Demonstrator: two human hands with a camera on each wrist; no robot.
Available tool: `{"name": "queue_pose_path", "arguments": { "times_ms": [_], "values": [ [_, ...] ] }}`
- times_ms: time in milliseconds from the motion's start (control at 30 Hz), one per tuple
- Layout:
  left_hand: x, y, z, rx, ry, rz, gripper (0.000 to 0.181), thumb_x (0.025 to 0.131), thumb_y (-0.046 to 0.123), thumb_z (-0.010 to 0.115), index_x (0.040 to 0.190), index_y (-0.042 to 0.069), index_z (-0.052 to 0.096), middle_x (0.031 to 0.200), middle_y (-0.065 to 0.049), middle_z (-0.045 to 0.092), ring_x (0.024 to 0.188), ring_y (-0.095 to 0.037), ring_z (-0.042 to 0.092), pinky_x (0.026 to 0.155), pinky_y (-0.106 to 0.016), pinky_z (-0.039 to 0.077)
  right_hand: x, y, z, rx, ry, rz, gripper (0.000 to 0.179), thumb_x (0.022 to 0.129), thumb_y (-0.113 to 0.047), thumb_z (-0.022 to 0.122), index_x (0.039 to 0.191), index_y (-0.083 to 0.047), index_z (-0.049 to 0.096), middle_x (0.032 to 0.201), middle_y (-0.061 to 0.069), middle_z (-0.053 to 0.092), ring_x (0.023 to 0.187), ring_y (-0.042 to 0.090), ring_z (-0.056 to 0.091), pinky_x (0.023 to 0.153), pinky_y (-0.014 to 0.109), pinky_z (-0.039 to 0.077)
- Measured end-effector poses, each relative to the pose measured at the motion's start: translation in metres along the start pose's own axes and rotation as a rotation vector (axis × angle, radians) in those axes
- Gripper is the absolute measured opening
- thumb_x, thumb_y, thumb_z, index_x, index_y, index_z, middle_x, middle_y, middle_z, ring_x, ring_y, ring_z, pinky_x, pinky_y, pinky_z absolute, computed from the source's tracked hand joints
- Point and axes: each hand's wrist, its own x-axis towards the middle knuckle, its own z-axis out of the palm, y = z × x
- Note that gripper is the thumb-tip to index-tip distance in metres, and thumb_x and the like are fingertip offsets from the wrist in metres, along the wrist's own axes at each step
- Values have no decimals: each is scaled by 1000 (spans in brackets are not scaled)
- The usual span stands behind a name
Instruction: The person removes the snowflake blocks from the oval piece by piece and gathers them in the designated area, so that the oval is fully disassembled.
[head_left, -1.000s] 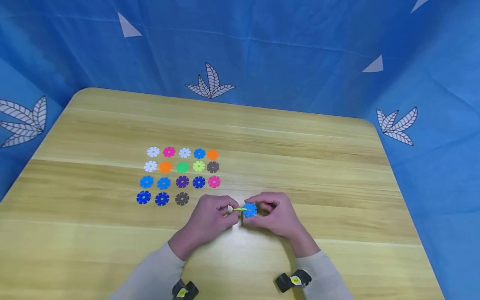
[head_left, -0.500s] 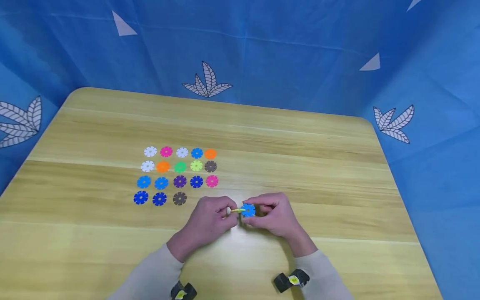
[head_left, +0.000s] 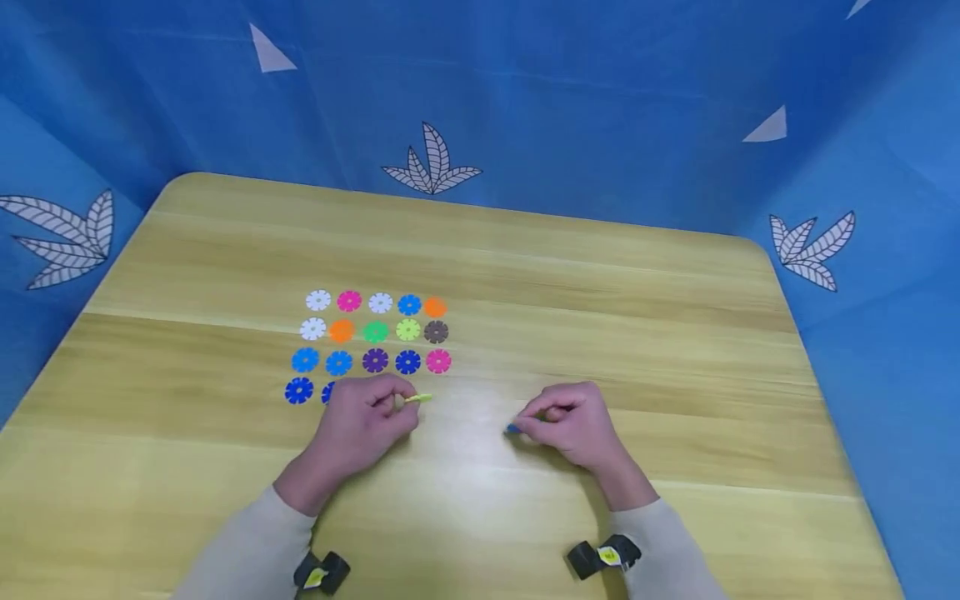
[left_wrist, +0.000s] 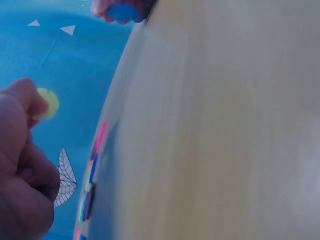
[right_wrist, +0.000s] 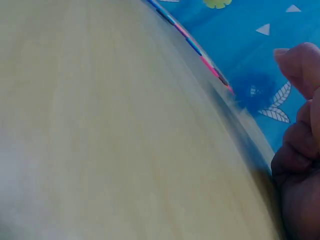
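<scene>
My left hand (head_left: 367,421) pinches a yellow notched building disc (head_left: 418,398) between thumb and fingertips, seen nearly edge-on in the head view. The same disc shows its round face in the left wrist view. To the right, my right hand (head_left: 576,423) pinches a blue notched disc (head_left: 513,428), mostly hidden by the fingers; in the left wrist view this blue disc (left_wrist: 121,13) appears at the top. A gap of bare wood separates the two hands. Left of them lie rows of flat notched discs, including a green disc (head_left: 376,332); my left hand covers part of the nearest row.
The wooden table (head_left: 637,333) has rounded far corners. A blue curtain (head_left: 570,108) with leaf and triangle prints hangs behind it and along its sides. Black wrist cameras (head_left: 603,556) sit on both sleeves.
The yellow and blue discs were together between both hands and are now apart. My left hand moved left toward the rows with the yellow disc. The blue disc has tilted edge-on in my right hand.
</scene>
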Motion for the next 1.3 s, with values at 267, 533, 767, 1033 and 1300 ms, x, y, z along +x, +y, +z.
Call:
{"name": "queue_pose_path", "arguments": {
  "times_ms": [267,533,767,1033,1300],
  "values": [
    [0,4,-1,71,-109,-63,9,76,-2,74,80,7,73,50,21,35,45,1,31,43,-23,29,1,0,2,-87,-34,68,16,74,10,82,85,-1,77,50,1,33,48,14,29,49,21,34],
    [5,0,-4,174,-125,-140,8,77,2,75,83,7,73,50,15,36,44,-2,31,44,-23,30,2,-3,2,-107,-41,74,19,74,8,83,90,2,76,52,0,29,49,16,26,53,21,35],
    [7,0,-6,253,-164,-249,8,79,4,76,85,5,72,51,10,41,44,-6,35,45,-24,31,3,-3,3,-112,-26,92,17,75,7,82,89,2,76,51,2,30,49,15,27,50,23,32],
    [8,-1,-7,284,-216,-352,7,84,9,76,87,6,71,53,6,45,46,-11,40,45,-26,32,2,-4,5,-115,-20,74,16,75,9,81,89,3,75,51,2,30,48,16,26,47,24,31],
    [7,-2,-6,367,-211,-361,18,84,12,75,98,1,73,52,5,44,45,-11,39,45,-26,32,3,-5,7,-124,-19,77,17,76,8,81,91,4,75,50,2,31,47,17,27,48,24,33]
  ]
}}
